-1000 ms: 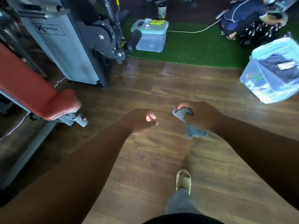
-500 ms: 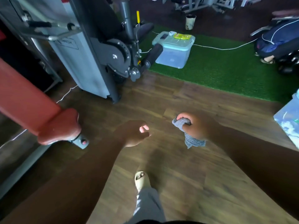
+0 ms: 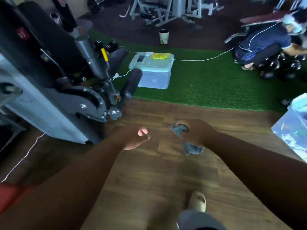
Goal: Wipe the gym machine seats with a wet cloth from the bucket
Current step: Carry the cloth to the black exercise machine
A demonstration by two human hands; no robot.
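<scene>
My right hand (image 3: 197,132) is closed around a grey cloth (image 3: 192,149), whose ends stick out above and below the fist. My left hand (image 3: 135,137) is held out beside it, fingers curled loosely with nothing in them. Both hover over the wooden floor. A grey gym machine (image 3: 54,90) with black padded rollers (image 3: 131,82) and a dark backrest stands at the left. A red seat pad (image 3: 10,195) shows only as a corner at the lower left edge. No bucket is in view.
A lidded clear plastic box (image 3: 153,70) sits on the green turf ahead, a white cable running from it. Another clear box (image 3: 294,128) is at the right edge. A person (image 3: 264,45) crouches by dumbbells at the back right. My sandalled foot (image 3: 197,202) is below.
The view has moved forward and lifted; the red seat pad has slid to the lower left corner. The machine looks nearer. My right hand still holds the cloth.
</scene>
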